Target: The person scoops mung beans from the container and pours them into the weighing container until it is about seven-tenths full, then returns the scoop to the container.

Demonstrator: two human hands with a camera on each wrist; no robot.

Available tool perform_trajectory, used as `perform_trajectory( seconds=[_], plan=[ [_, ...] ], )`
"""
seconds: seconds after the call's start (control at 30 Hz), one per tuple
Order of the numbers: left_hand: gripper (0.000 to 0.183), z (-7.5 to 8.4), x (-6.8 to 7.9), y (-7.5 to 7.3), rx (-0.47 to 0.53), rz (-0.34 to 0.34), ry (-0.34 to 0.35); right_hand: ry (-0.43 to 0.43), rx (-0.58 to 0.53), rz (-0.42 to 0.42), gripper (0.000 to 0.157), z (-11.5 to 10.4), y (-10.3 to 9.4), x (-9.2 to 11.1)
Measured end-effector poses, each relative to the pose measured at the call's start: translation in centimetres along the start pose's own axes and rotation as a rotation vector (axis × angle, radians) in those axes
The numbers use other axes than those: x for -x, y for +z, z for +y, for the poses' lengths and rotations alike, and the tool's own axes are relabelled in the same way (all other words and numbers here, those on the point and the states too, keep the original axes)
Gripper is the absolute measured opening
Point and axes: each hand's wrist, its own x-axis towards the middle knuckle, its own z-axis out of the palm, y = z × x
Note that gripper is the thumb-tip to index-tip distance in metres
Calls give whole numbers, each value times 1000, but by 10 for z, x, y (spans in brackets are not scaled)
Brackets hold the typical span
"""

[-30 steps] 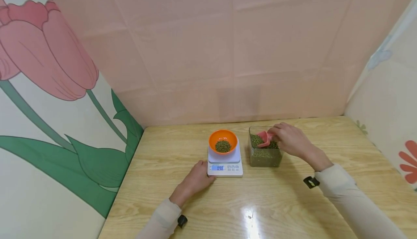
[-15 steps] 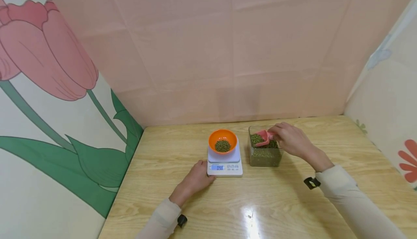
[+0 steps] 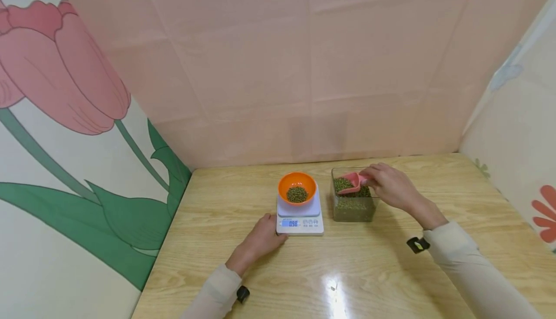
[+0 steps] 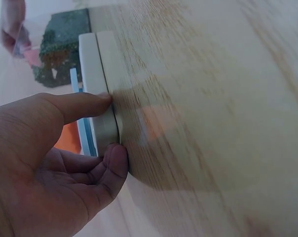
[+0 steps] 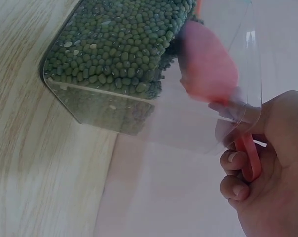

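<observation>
My right hand (image 3: pixel 393 186) grips the handle of a pink scoop (image 3: pixel 351 184), whose bowl is inside a clear square container (image 3: pixel 354 210) of green mung beans (image 5: pixel 117 47). In the right wrist view the scoop's blurred bowl (image 5: pixel 208 64) shows through the clear wall, close over the beans, with my fingers curled round its handle. My left hand (image 3: pixel 262 237) holds the front left corner of a white kitchen scale (image 3: pixel 299 230), thumb and fingers (image 4: pixel 114 160) pinching its edge. An orange bowl (image 3: pixel 288 182) with a small heap of mung beans (image 3: pixel 297 194) stands on the scale.
The wood-grain table (image 3: pixel 208 213) holds the scale and, just to its right, the container. A pink-covered wall (image 3: pixel 256 135) rises behind, and a flower-painted wall (image 3: pixel 165 164) stands at the left.
The scoop has turned and shifted slightly within the container, and my right hand has moved a little to the right. My left hand stays at the scale's corner.
</observation>
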Motion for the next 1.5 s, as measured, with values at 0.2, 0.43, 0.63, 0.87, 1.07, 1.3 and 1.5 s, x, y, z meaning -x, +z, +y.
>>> perform_trajectory(
  seconds=[0.2,0.43,0.63,0.87,1.07,1.3,1.5],
  plan=[
    [54,0,1,0,8,-6,-18,-7,-14,40,25,2,2,3],
    [54,-1,1,1,8,-2,-12,0,-24,72,22,5,6,5],
    [57,-2,-1,2,-11,8,2,19,-38,71,23,6,5,7],
    [58,-2,-1,2,-15,3,-6,46,-53,53,25,6,2,7],
    [56,-2,-1,2,-39,11,3,62,-61,55,27,6,0,8],
    [56,-1,-1,1,-46,13,5,67,-68,69,27,9,-1,9],
    [56,-2,-2,1,-43,10,5,56,-62,92,25,10,-1,9]
  ],
)
